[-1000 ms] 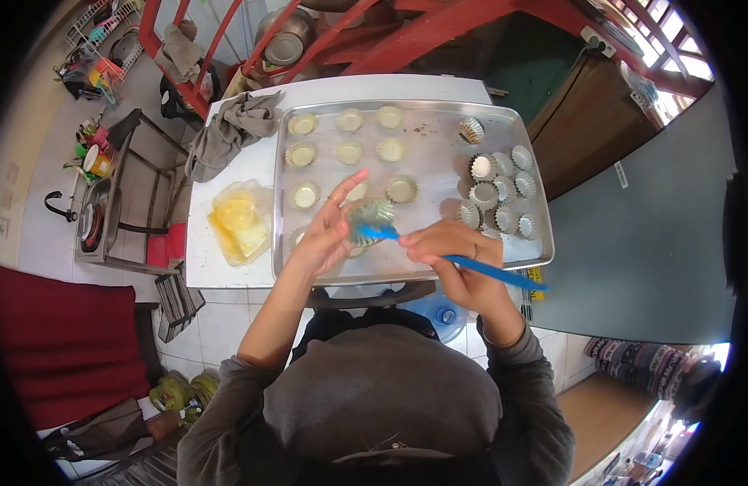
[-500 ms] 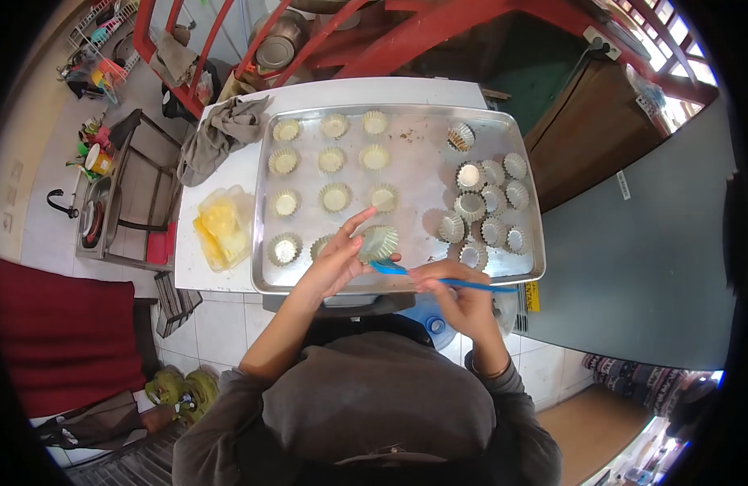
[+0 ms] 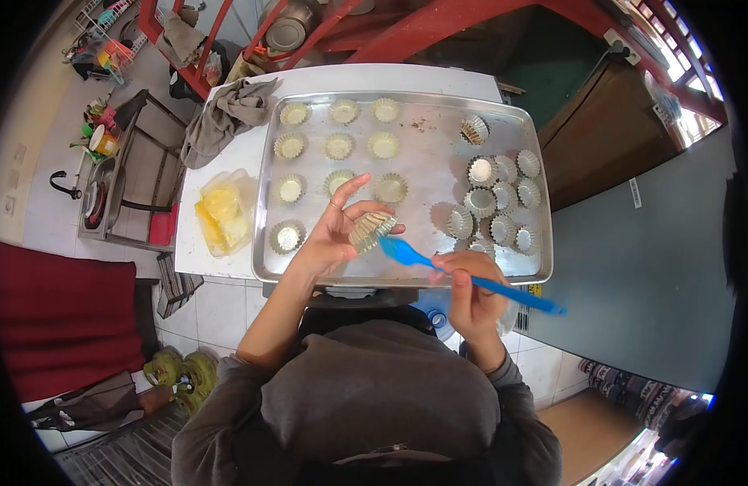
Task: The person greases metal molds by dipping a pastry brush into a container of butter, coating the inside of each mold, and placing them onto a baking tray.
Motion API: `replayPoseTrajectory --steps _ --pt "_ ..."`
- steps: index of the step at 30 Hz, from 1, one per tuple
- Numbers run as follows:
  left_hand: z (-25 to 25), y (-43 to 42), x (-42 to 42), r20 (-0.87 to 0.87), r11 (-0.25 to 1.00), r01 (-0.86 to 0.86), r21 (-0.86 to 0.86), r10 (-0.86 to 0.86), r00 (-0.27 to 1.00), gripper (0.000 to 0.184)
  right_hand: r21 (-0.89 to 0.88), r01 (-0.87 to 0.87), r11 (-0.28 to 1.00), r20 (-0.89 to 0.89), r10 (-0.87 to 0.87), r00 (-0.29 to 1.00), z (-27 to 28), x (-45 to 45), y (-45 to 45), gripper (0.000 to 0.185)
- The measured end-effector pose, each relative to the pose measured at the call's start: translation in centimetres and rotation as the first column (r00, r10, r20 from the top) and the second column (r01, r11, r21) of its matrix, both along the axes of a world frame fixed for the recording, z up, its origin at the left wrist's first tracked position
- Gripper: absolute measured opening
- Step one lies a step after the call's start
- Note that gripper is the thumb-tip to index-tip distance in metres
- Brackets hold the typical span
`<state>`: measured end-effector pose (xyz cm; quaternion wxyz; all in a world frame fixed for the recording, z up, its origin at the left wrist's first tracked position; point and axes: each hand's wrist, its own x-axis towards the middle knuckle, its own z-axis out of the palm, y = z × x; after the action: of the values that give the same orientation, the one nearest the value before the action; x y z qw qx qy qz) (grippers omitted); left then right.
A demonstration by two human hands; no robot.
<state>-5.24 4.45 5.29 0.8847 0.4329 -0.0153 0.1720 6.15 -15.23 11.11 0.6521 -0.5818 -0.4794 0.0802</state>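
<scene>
My left hand (image 3: 329, 239) grips a fluted metal tart mould (image 3: 371, 232), tilted above the front of a large baking tray (image 3: 423, 259). In my right hand (image 3: 474, 293) is a blue pastry brush (image 3: 504, 289); its head meets the right side of the mould. Rows of coated-looking moulds (image 3: 338, 146) stand on the tray's left half. Several more moulds (image 3: 504, 196) cluster at its right, one (image 3: 474, 130) lying tipped on its side behind them. Left of the tray, a clear plastic tub (image 3: 226, 212) holds something yellow.
A grey cloth (image 3: 226, 121) lies crumpled on the white table (image 3: 196, 257) beside the tray. Red metal railings (image 3: 439, 34) rise behind. A grey panel (image 3: 641, 259) stands close on the right. Dark crumbs dot the tray's back middle.
The mould in my left hand has been tilted so its fluted outside shows more. The brush has swung, its handle end now lower and further right. The view has shifted slightly.
</scene>
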Motion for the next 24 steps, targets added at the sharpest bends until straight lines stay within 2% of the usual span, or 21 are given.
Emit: replayPoseTrajectory --steps 2,3,6,7,10,11,14,15,18,19,22,23,24 --pt "0.4 -0.2 0.0 -0.004 1.0 0.001 0.023 -0.001 1.0 0.11 0.039 0.009 0.999 0.181 -0.016 0.983 0.3 -0.4 1.7 0.007" --pt "0.4 -0.1 0.0 -0.003 1.0 -0.009 0.019 0.009 1.0 0.11 0.013 -0.002 1.0 0.211 0.0 0.978 0.5 -0.7 2.2 0.007" --pt "0.4 -0.1 -0.1 -0.013 0.999 -0.034 0.002 0.034 0.999 0.108 -0.156 -0.072 0.985 0.014 0.076 0.997 1.2 -0.6 0.8 0.007" --pt "0.4 -0.2 -0.2 -0.025 0.999 -0.033 -0.01 0.033 0.999 0.108 -0.027 -0.085 0.996 -0.058 0.084 0.995 0.8 -0.3 0.8 0.007" --pt "0.3 -0.6 -0.1 -0.03 0.997 -0.025 -0.075 0.023 0.999 0.108 0.061 -0.036 0.997 0.05 0.033 0.998 1.1 -1.2 2.6 0.007" --pt "0.3 -0.6 -0.1 -0.027 0.995 -0.022 -0.097 0.019 0.999 0.108 -0.078 -0.116 0.99 0.131 0.125 0.983 1.2 -1.0 2.5 0.007" --pt "0.3 -0.7 -0.5 -0.05 0.976 -0.014 -0.217 0.004 0.999 0.111 -0.086 -0.19 0.978 -0.204 0.169 0.964 1.2 -1.1 1.5 0.008" --pt "0.0 -0.7 -0.6 -0.027 0.974 0.013 -0.227 -0.02 0.999 0.11 0.045 -0.15 0.988 -0.145 0.155 0.977 0.9 -0.7 1.8 0.009" --pt "-0.8 -0.7 -0.7 0.03 0.963 0.064 -0.263 -0.058 0.998 0.11 -0.035 -0.168 0.985 0.038 0.169 0.985 0.6 -1.2 3.3 0.009" --pt "-0.8 -0.6 -0.7 0.039 0.959 0.055 -0.277 -0.046 0.998 0.111 -0.15 -0.251 0.956 0.028 0.258 0.966 1.7 -1.3 3.1 0.009" --pt "-0.8 -0.3 -0.9 0.083 0.958 0.048 -0.284 -0.025 0.996 0.112 -0.073 -0.2 0.977 -0.21 0.181 0.961 1.6 -1.6 1.8 0.007" --pt "-0.9 -0.4 -1.1 0.096 0.958 0.051 -0.283 -0.025 0.995 0.112 0.106 -0.133 0.985 -0.048 0.139 0.989 1.1 -1.4 2.7 0.008" --pt "-0.9 -0.5 -1.3 0.083 0.954 0.048 -0.297 -0.024 0.996 0.112 0.071 -0.165 0.984 -0.001 0.166 0.986 1.0 -1.7 3.2 0.008"
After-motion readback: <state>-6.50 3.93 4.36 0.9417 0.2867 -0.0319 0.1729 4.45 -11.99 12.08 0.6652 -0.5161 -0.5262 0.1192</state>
